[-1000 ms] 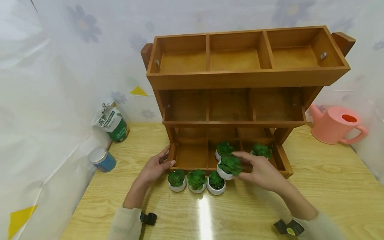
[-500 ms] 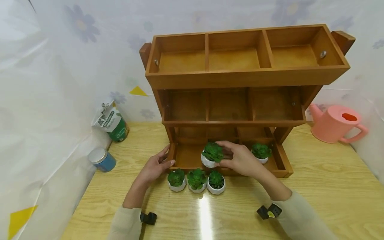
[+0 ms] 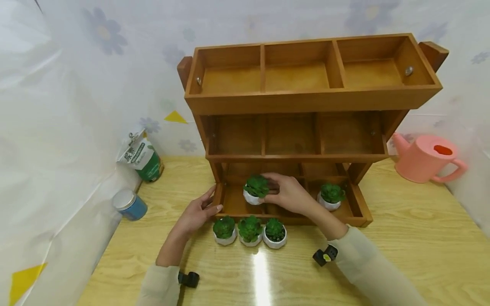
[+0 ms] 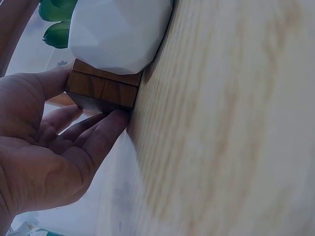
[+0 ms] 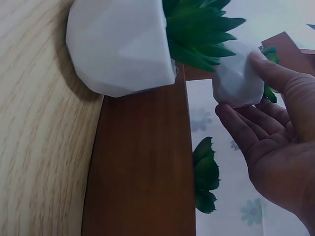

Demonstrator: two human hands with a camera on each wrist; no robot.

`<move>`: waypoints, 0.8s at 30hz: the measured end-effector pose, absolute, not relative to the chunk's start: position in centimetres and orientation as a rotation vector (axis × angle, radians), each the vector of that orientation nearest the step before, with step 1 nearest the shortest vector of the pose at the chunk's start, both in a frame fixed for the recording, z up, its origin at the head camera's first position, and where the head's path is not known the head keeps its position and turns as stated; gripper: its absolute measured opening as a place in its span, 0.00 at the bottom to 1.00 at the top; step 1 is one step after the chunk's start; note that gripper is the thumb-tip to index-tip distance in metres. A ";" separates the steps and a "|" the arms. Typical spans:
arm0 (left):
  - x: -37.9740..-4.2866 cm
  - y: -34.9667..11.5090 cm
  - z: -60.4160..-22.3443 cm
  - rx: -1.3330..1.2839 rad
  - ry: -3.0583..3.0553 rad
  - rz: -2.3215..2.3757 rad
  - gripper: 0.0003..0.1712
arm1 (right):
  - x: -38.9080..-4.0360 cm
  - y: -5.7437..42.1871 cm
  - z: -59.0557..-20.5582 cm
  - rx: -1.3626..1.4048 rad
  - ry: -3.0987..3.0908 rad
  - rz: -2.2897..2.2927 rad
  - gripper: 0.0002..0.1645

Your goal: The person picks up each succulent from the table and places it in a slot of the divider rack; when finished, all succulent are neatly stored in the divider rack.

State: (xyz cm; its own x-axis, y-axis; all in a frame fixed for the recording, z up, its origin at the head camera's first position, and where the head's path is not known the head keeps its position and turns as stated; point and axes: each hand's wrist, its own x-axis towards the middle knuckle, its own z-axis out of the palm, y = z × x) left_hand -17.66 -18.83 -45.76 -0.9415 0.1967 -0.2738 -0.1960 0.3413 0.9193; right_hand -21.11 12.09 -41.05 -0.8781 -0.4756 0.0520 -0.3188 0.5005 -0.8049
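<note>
Held plant point(image 3: 253, 197) is hanging just below centre of the head frame, over the bottom tier; right hand point(image 3: 288, 194) is pinching its white pot between thumb and fingers. Main risk: pot is looking smooth and faceted, so a loosening pinch could be letting it tip. Pot bottom could also be catching a divider or front rim if coming down off-line. Left hand point(image 3: 196, 214), lower left of centre, is gripping a corner of the wooden shelf point(image 3: 314, 103); a hard pull there could be dragging it into the row plants point(image 3: 250, 230).

Counts: one plant being held, three standing in a row on the table point(image 3: 214, 276) at lower centre, one tier plant point(image 3: 331, 196) sitting right of centre. Five showing; right hand is hiding much of the middle compartment, can't tell about a sixth. One shelf. One watering can point(image 3: 426, 159) is standing far right; one blue jar point(image 3: 131, 205) and one bag point(image 3: 145, 158) are sitting left.
</note>
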 end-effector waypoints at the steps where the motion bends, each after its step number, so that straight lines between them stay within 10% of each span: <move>1: -17.6 -18.9 -45.8 -0.001 2.272 1.629 0.43 | -21.2 11.9 -41.2 -0.683 2.557 -1.329 0.42; 24: -17.6 -18.9 -45.8 0.008 2.272 1.627 0.43 | -23.0 7.3 -42.6 -0.728 2.641 -1.048 0.45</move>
